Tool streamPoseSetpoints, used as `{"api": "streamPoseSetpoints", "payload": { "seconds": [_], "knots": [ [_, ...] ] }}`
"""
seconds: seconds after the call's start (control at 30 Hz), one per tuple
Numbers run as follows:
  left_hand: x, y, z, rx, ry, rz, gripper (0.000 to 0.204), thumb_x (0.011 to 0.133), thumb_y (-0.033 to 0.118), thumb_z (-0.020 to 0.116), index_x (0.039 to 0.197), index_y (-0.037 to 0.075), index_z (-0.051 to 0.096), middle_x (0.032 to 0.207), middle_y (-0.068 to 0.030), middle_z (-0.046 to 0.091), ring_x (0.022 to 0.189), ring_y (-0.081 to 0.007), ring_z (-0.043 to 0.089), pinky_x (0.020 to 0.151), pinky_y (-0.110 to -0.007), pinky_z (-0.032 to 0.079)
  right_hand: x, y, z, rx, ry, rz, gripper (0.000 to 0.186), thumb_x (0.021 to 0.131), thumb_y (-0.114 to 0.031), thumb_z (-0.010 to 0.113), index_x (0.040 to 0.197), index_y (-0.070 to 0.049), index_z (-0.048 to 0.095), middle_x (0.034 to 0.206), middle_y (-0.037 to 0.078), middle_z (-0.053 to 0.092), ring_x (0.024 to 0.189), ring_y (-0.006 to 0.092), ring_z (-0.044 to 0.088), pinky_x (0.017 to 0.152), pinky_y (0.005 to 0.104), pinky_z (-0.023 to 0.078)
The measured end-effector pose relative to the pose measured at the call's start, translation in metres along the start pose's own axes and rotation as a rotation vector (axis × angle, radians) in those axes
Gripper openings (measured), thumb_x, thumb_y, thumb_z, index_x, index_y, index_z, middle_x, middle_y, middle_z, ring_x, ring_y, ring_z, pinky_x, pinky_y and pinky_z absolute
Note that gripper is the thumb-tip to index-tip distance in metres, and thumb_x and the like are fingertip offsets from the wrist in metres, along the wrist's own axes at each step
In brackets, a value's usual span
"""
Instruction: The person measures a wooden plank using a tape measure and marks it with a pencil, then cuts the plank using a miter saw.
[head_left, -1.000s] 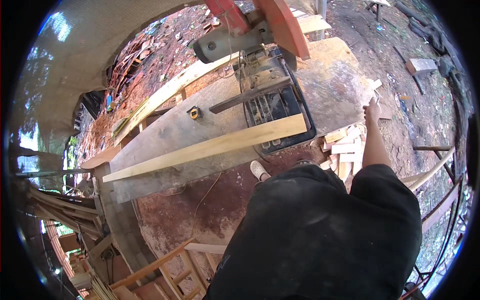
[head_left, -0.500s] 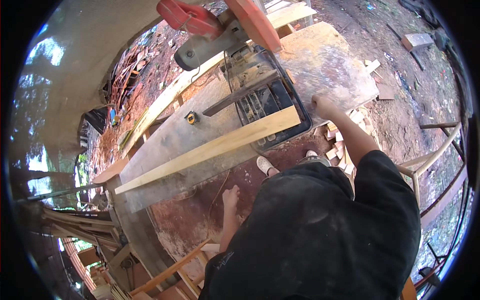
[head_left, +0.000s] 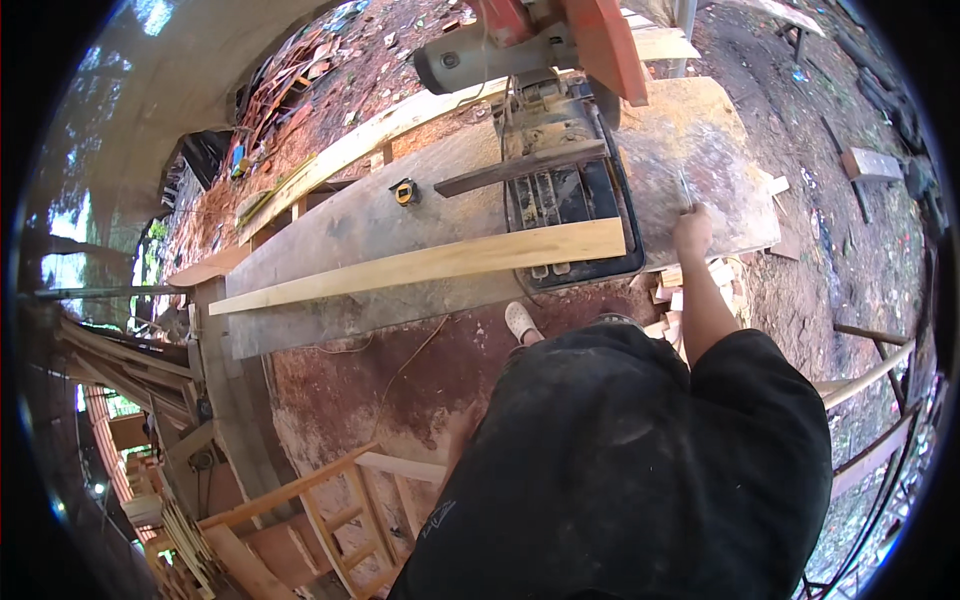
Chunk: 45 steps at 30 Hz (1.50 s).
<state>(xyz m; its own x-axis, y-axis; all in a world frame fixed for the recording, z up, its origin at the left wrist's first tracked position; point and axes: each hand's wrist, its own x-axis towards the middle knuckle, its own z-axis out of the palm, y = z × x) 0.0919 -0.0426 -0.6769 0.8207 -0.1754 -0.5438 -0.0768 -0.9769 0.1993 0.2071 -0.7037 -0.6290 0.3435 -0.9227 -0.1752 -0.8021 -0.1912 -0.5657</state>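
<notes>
My right hand (head_left: 692, 230) is closed over the right part of the dusty worktable (head_left: 730, 215). A thin, pale, stick-like thing seems to stick out from its fingers, too faint to name. My left hand (head_left: 463, 422) hangs low beside my body, blurred and partly hidden by my shirt, apart from the table. A long pale wooden board (head_left: 420, 265) lies along the table's near side, its right end over the black base of a mitre saw (head_left: 570, 205). The saw's red and grey head (head_left: 540, 50) is raised at the back. Left of the base sits a yellow and black tape measure (head_left: 405, 192).
A dark wooden strip (head_left: 520, 168) lies across the saw base. Wood offcuts (head_left: 665, 300) are piled below the table's right side. A wooden frame (head_left: 345, 510) stands at the lower left, near my left side. A cord (head_left: 410, 360) crosses the reddish floor.
My right hand has moved right, away from the saw base and over the table's right part. My left hand has dropped back against my body. The view has shifted; the board appears unmoved.
</notes>
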Motion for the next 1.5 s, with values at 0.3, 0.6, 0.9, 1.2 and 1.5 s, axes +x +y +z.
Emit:
{"api": "streamPoseSetpoints", "payload": {
  "seconds": [0.3,0.6,0.9,1.2,1.5],
  "knots": [
    [0.034,0.011,-0.005,-0.452,-0.033,-0.081,0.039,0.083,0.038,0.065,0.097,0.002,0.069,0.078,-0.02,0.066,0.074,-0.0331,0.067,0.068,-0.046,0.051,0.03,-0.011,0.022,-0.07,-0.351,-0.34,0.029,0.079,-0.025,0.06,0.098,-0.004,0.067,0.094,0.026,0.067,0.095,0.0412,0.064,0.082,0.0453,0.05],
    [0.039,0.008,-0.022,-0.794,0.106,-0.524,0.052,0.083,0.034,0.064,0.096,-0.016,0.062,0.084,-0.0198,0.067,0.079,-0.0232,0.063,0.068,-0.04,0.047,0.018,-0.057,0.039,0.654,-0.856,0.387,0.026,0.095,-0.033,0.05,0.081,-0.014,0.062,0.058,-0.001,0.052,0.042,0.0108,0.041,0.041,0.0301,0.037],
    [0.005,-0.055,0.051,-0.768,0.055,-0.396,0.042,0.087,0.039,0.058,0.095,-0.002,0.067,0.082,-0.021,0.068,0.075,-0.0353,0.066,0.069,-0.046,0.048,0.011,-0.062,0.024,0.345,-1.079,0.342,0.042,0.098,-0.049,0.044,0.073,-0.018,0.055,0.051,-0.004,0.041,0.038,0.011,0.033,0.037,0.0293,0.026],
    [0.005,0.014,-0.001,-0.63,0.034,-0.393,0.044,0.089,0.042,0.053,0.082,0.002,0.068,0.076,-0.0209,0.067,0.075,-0.0364,0.066,0.068,-0.047,0.05,0.063,-0.031,0.047,0.022,-0.341,-0.255,0.023,0.087,-0.026,0.057,0.09,-0.006,0.068,0.078,0.014,0.064,0.072,0.0249,0.061,0.066,0.0345,0.048],
    [0.006,0.013,0.007,-0.85,0.07,-0.472,0.046,0.085,0.04,0.061,0.078,-0.004,0.07,0.065,-0.0131,0.065,0.062,-0.0235,0.064,0.059,-0.039,0.05,0.073,-0.046,-0.005,-0.336,-0.549,-0.648,0.023,0.079,-0.013,0.058,0.093,-0.011,0.075,0.095,0.017,0.07,0.094,0.0337,0.067,0.085,0.0402,0.052]
  ]
}}
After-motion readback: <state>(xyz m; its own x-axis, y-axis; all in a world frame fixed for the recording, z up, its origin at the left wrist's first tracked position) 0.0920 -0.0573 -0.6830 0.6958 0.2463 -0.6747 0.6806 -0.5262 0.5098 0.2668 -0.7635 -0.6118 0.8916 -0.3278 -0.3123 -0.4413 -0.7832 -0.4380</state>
